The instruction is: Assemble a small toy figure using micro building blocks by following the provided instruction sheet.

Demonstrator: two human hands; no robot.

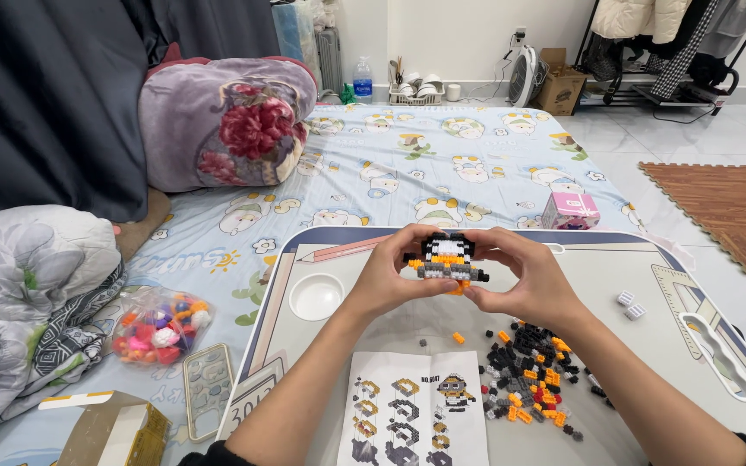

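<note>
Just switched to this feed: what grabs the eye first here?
Dead centre, both hands, left hand and right hand, clasp a small black, white and orange brick figure above the tray table. Below the right hand lies a scatter of loose bricks, and an instruction sheet sits at the table's near edge. Further left, a bag of coloured pieces rests on the bedsheet.

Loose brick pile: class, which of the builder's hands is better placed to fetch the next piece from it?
Probably the right hand: the loose brick pile lies directly beneath its wrist, while the left hand also holds the brick model, farther away.

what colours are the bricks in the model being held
Black, white, grey and orange; the brick model shows best in the head view, held between the left hand and right hand.
</note>
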